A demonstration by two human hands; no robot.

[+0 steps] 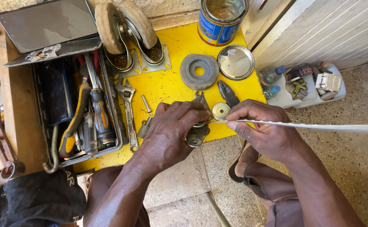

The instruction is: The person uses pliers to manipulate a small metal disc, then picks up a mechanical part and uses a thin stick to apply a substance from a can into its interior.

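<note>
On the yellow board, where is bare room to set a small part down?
Bare yellow lies between the adjustable wrench and rubber ring, and between the caster wheels and tin can. Crowded around both hands and the toolbox.

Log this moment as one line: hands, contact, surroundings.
left hand grips metal caster bracket | right hand pinches white strip at bracket | on yellow board | wrench, open toolbox nearby

Two worn, dusty caster wheels on metal plates (pixel 127 35) beyond the left hand (pixel 173 128), one grey rubber ring (pixel 199 71), one round shiny tin lid (pixel 235 62), one open blue tin can (pixel 222 19), two plastic bottles (pixel 271 82) beyond the right hand (pixel 264 128)
</note>
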